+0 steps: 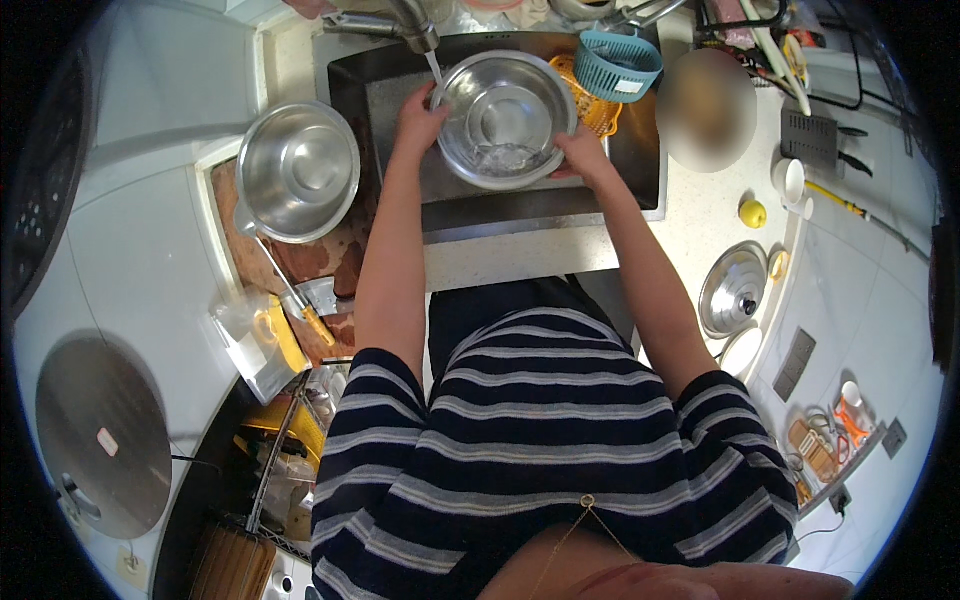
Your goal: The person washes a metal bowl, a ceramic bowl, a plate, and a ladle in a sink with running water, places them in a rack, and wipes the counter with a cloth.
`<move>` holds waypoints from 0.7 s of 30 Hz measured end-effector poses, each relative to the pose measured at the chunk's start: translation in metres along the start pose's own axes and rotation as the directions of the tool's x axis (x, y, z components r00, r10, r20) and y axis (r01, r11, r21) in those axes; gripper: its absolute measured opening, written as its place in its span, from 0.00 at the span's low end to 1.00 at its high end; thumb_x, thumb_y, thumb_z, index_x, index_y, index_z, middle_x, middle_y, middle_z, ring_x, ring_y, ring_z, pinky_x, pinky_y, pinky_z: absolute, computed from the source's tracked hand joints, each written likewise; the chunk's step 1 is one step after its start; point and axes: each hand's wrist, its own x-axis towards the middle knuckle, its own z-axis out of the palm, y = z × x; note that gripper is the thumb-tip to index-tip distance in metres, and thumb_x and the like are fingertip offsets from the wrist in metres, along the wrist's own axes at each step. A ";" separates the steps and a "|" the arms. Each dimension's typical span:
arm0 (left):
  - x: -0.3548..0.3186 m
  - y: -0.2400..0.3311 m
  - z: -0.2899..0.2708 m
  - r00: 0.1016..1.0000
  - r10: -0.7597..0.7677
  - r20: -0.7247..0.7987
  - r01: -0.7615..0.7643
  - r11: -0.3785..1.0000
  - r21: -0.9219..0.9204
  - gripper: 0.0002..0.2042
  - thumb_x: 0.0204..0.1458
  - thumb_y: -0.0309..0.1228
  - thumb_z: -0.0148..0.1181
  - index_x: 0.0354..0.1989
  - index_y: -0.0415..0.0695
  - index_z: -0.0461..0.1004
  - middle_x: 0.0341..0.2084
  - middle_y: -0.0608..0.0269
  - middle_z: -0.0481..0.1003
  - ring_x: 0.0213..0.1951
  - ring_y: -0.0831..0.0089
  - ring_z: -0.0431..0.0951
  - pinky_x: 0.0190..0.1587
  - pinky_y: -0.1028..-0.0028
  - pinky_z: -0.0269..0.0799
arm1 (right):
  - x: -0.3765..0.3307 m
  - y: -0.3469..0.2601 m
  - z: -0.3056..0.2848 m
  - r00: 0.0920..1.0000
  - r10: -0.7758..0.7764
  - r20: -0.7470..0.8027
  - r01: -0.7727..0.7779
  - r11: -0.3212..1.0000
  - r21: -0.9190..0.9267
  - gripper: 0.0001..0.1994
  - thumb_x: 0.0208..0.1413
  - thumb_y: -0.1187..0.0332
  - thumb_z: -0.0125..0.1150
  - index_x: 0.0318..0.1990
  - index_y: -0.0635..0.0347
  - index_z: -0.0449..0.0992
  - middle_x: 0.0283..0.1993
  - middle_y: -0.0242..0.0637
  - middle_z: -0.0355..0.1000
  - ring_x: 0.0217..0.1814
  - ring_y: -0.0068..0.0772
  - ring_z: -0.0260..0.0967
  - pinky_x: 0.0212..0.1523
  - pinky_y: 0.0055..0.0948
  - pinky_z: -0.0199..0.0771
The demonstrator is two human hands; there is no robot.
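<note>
A round stainless steel bowl (503, 118) is held over the dark sink (510, 218), with some water in its bottom. My left hand (421, 121) grips the bowl's left rim, fingers closed on it. On its lower right side, my right hand (583, 156) clasps the rim, with part of the fingers hidden beneath. The faucet (420, 35) stands at the top left, and a stream of water runs down by the bowl's upper left rim. An orange plastic basket (600, 112) sits in the sink to the right, partly behind the bowl.
A blue-green basket (618, 66) hangs at the sink's right back. Left of the sink, a second steel bowl (298, 172) stands on a brown wooden board (222, 190), with a yellow-handled tool (300, 300) nearby. On the right counter are a yellow-green fruit (753, 214) and a pot lid (735, 290).
</note>
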 end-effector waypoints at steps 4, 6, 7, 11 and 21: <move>-0.026 -0.024 0.002 0.893 -0.347 0.288 0.433 0.838 -0.332 0.22 0.49 0.33 0.65 0.54 0.47 0.71 0.37 0.62 0.78 0.38 0.67 0.79 0.39 0.62 0.78 | 0.005 0.002 -0.009 0.958 0.209 0.197 -0.253 0.939 0.233 0.16 0.53 0.66 0.56 0.45 0.69 0.71 0.29 0.43 0.75 0.24 0.35 0.77 0.23 0.30 0.82; -0.044 -0.029 0.009 0.873 -0.350 0.341 0.469 0.797 -0.381 0.24 0.48 0.29 0.64 0.55 0.47 0.68 0.40 0.61 0.76 0.39 0.67 0.78 0.38 0.62 0.79 | 0.005 0.015 -0.014 0.944 0.206 0.257 -0.272 0.927 0.258 0.16 0.53 0.65 0.56 0.45 0.69 0.71 0.27 0.41 0.75 0.23 0.33 0.76 0.23 0.30 0.82; -0.053 -0.032 0.009 0.871 -0.350 0.346 0.476 0.777 -0.413 0.25 0.47 0.28 0.62 0.56 0.47 0.66 0.42 0.60 0.75 0.40 0.67 0.78 0.38 0.62 0.79 | 0.004 0.015 -0.013 0.923 0.258 0.284 -0.326 0.919 0.222 0.18 0.55 0.63 0.58 0.47 0.68 0.71 0.28 0.39 0.74 0.21 0.32 0.74 0.21 0.29 0.80; -0.074 -0.030 0.013 0.864 -0.435 0.254 0.502 0.777 -0.379 0.30 0.45 0.23 0.58 0.61 0.48 0.60 0.47 0.57 0.73 0.44 0.62 0.77 0.37 0.58 0.80 | 0.003 0.033 -0.005 0.876 -0.386 -0.290 0.123 0.759 -0.639 0.21 0.56 0.59 0.63 0.53 0.62 0.72 0.38 0.49 0.77 0.39 0.43 0.79 0.42 0.39 0.79; -0.097 0.016 0.021 0.982 -0.147 -0.117 0.125 0.977 -0.173 0.29 0.41 0.22 0.55 0.58 0.42 0.67 0.48 0.51 0.76 0.50 0.58 0.77 0.54 0.67 0.69 | 0.083 0.017 0.083 0.990 0.134 0.050 -0.140 0.980 0.142 0.10 0.55 0.73 0.56 0.43 0.63 0.80 0.36 0.40 0.79 0.35 0.31 0.77 0.37 0.28 0.76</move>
